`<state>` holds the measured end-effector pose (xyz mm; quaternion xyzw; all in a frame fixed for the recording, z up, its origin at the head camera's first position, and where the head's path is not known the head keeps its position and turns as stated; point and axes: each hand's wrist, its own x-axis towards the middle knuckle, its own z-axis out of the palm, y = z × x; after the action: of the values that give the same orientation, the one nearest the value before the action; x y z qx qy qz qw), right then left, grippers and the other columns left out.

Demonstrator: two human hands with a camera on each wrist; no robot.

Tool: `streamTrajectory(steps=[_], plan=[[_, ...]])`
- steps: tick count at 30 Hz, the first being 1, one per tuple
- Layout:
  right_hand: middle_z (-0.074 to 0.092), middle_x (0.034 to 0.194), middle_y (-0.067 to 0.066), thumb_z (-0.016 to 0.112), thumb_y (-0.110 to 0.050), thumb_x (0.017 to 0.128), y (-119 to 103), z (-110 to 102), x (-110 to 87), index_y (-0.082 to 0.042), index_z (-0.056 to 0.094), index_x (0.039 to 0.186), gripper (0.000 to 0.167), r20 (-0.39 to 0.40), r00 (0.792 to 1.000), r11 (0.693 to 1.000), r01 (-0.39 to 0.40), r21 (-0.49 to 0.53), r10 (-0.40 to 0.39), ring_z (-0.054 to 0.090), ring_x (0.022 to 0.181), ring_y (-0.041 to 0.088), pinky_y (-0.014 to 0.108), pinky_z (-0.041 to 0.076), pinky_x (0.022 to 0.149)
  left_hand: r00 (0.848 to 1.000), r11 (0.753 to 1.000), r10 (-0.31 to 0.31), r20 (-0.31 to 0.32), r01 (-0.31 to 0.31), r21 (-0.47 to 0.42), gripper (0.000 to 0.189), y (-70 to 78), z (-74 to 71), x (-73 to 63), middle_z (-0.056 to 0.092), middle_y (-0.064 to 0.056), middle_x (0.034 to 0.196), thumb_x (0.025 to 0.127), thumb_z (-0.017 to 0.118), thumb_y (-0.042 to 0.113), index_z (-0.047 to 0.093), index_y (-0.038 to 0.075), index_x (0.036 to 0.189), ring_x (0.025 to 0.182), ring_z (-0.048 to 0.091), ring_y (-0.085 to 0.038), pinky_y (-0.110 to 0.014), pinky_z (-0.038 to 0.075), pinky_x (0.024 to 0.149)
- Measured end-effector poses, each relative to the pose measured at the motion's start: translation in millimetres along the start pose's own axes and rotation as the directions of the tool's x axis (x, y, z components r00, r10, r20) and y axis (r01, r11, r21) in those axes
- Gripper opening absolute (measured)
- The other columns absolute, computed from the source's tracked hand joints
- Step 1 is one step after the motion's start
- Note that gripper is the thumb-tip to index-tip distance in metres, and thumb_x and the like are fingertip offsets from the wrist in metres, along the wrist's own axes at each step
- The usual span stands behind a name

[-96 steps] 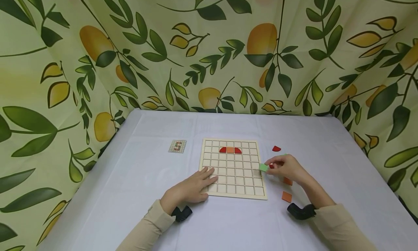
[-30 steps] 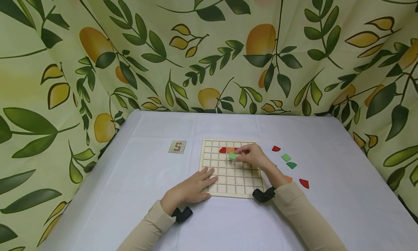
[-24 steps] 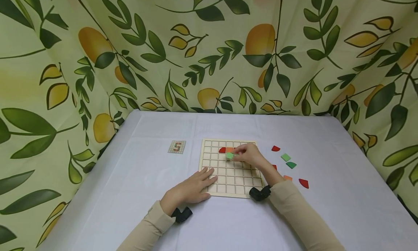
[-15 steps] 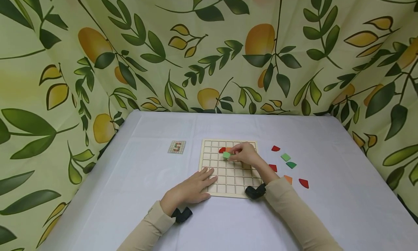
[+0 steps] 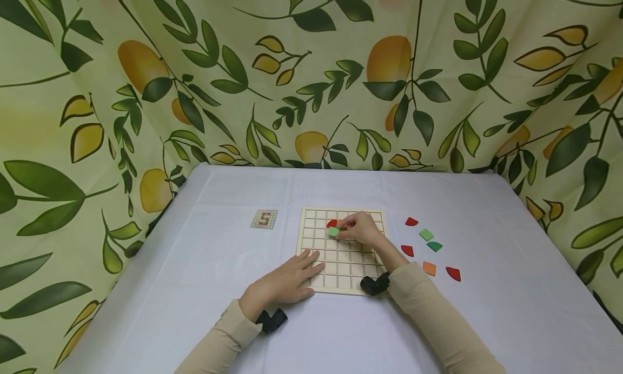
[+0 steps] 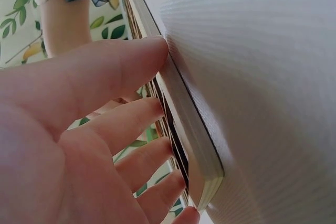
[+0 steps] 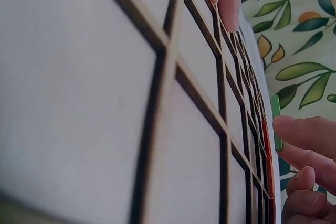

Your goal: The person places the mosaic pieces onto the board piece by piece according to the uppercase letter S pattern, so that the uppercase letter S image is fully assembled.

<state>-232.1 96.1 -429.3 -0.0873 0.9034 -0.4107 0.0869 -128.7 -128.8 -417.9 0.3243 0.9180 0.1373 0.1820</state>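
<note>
A light green square tile [image 5: 333,231] is pinched between the thumb and fingers of my right hand [image 5: 361,228], over the upper part of the wooden grid board [image 5: 344,266]. The tile is just below a red rounded piece [image 5: 332,223] in the grid. An orange square [image 5: 340,221] beside that piece is partly covered by my fingers. Seen from the right wrist, the green tile [image 7: 276,121] stands on edge at the fingertips, close to the board's surface. My left hand [image 5: 284,279] rests with spread fingers on the board's left edge; its thumb [image 6: 142,59] touches the board's side.
Right of the board lie several loose pieces: red rounded ones [image 5: 453,273], an orange square [image 5: 429,268], a light green square [image 5: 426,234] and a dark green rounded one [image 5: 435,246]. A small pattern card [image 5: 264,219] lies left of the board on the white tablecloth [image 5: 219,201].
My right hand has carried the green tile left from the board's right edge across the grid to below the red piece. The left hand has stayed put.
</note>
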Motion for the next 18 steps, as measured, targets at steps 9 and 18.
streamTrajectory(steps=[9, 18], plan=[[0.066, 0.079, 0.007, 0.080, -0.012, 0.075, -4.7, 2.4, 0.9, -0.001, 0.076, 0.092, 0.020, 0.002, 0.999, 0.999, -0.037, -0.010, 0.037, 0.044, 0.070, 0.013, 0.020, 0.035, 0.058, 1.000, 1.000, -0.010, 0.007, 0.010, 0.007, 0.058, 1.1, -1.0, -0.1, 0.024, -0.012, 0.162, 0.095, 0.057, 0.025, 0.037, 0.013, 0.149, 0.153, 0.016, -0.032, -0.049, 0.024, 0.123], [0.071, 0.100, 0.015, 0.080, -0.015, 0.076, -5.3, 5.0, 2.4, -0.004, 0.076, 0.097, 0.024, 0.011, 0.998, 0.997, -0.060, -0.039, 0.061, 0.048, 0.076, 0.016, 0.021, 0.038, 0.061, 1.000, 1.000, -0.012, 0.010, 0.012, 0.011, 0.058, 0.8, -0.3, 0.3, 0.024, -0.011, 0.162, 0.095, 0.057, 0.025, 0.038, 0.013, 0.149, 0.153, 0.016, -0.032, -0.049, 0.024, 0.123]])
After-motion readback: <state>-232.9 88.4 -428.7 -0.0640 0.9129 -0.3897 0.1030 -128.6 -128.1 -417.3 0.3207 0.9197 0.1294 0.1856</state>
